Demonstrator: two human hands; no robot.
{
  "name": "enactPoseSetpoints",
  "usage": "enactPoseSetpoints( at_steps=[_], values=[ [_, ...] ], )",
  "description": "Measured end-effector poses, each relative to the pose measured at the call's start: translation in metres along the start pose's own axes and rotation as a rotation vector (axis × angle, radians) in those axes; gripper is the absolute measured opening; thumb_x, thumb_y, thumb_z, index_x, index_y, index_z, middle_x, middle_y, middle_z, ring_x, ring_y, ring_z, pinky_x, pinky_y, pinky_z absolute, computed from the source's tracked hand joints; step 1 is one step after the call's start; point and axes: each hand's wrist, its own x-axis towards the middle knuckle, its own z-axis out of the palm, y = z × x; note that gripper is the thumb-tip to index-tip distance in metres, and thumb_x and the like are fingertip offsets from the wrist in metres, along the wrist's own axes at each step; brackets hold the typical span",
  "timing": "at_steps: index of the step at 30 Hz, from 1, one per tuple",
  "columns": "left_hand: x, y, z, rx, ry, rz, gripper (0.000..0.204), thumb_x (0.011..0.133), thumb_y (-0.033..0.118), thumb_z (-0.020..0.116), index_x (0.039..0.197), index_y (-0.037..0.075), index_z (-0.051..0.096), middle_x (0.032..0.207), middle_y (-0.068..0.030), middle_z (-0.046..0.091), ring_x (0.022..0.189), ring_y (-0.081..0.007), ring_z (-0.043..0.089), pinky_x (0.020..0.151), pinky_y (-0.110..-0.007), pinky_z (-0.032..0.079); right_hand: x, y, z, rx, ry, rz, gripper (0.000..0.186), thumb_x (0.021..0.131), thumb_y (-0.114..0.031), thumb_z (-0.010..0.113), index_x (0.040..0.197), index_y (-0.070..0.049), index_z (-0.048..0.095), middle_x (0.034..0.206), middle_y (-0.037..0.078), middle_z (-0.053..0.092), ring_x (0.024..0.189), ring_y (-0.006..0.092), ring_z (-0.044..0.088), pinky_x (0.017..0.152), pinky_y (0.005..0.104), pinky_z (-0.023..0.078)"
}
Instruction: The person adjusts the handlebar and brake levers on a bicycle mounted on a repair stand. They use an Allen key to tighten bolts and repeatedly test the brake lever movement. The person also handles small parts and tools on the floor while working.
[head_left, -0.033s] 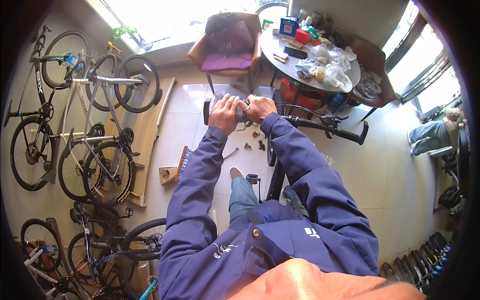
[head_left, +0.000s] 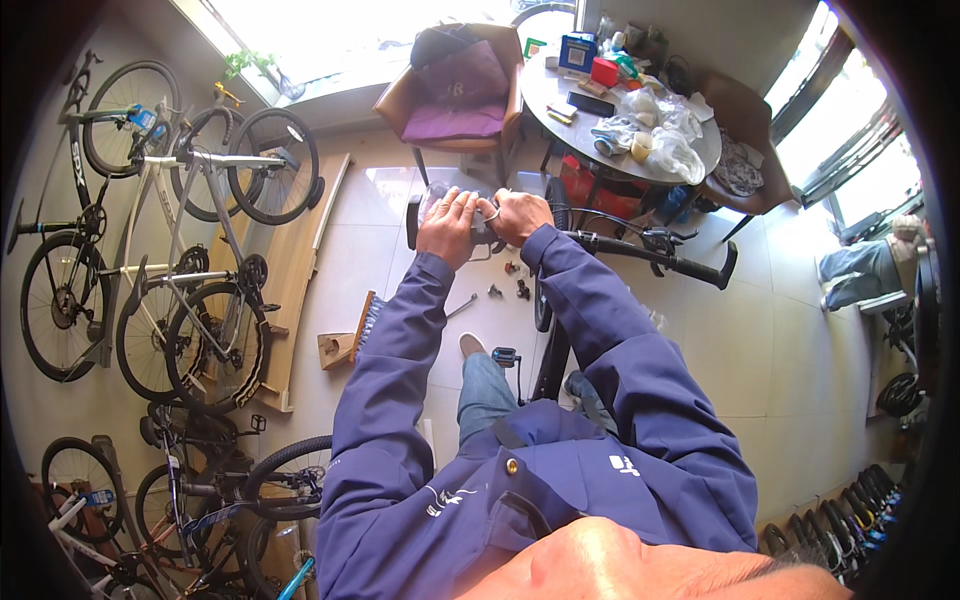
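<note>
My left hand (head_left: 447, 226) is closed over the left part of a black bicycle handlebar (head_left: 600, 242), its fingers wrapped forward. Clear, crinkled plastic (head_left: 432, 198) shows beside those fingers, and a black bar end (head_left: 412, 224) sticks out to their left. Just to the right, my right hand (head_left: 521, 217) is closed in a pinch around a thin pale strip (head_left: 488, 214); the fingertips are partly hidden. At the other end of the bar, a black grip (head_left: 700, 272) and brake lever (head_left: 668, 238) point right. The bicycle's frame (head_left: 553, 365) runs back between my legs.
Small dark parts (head_left: 522, 290), a thin tool (head_left: 463, 306) and a brush (head_left: 368, 328) beside a wooden block (head_left: 335, 350) lie on the floor. Parked bicycles (head_left: 160, 250) line the left. Ahead stand a chair (head_left: 455, 120) and a cluttered round table (head_left: 540, 95).
</note>
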Motion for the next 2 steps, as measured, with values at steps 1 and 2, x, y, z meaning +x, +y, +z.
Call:
enactPoseSetpoints(
  at_steps=[1, 2],
  values=[
    [0.0009, -0.0011, 0.0012, 0.007, -0.015, -0.004, 0.057, 0.086, 0.018, 0.076, 0.142, 0.009, 0.067, 0.145, -0.0107, 0.068, 0.144, -0.0292, 0.058, 0.119, -0.045, 0.046, 0.0012, 0.001, 0.0024, 0.01, 0.003, 0.003, 0.069, 0.1, -0.069, 0.055, 0.101, -0.003, 0.077, 0.091, 0.023, 0.078, 0.09, 0.0405, 0.078, 0.086, 0.0503, 0.06],
    [0.0005, -0.0019, 0.0019, 0.016, -0.03, -0.005, 0.06, 0.085, 0.019, 0.078, 0.142, 0.009, 0.067, 0.146, -0.0112, 0.068, 0.145, -0.0294, 0.057, 0.119, -0.044, 0.046, 0.0017, 0.0012, 0.006, 0.022, 0.007, 0.006, 0.069, 0.1, -0.069, 0.055, 0.101, -0.003, 0.077, 0.091, 0.023, 0.079, 0.09, 0.041, 0.078, 0.087, 0.0496, 0.06]
  ],
)
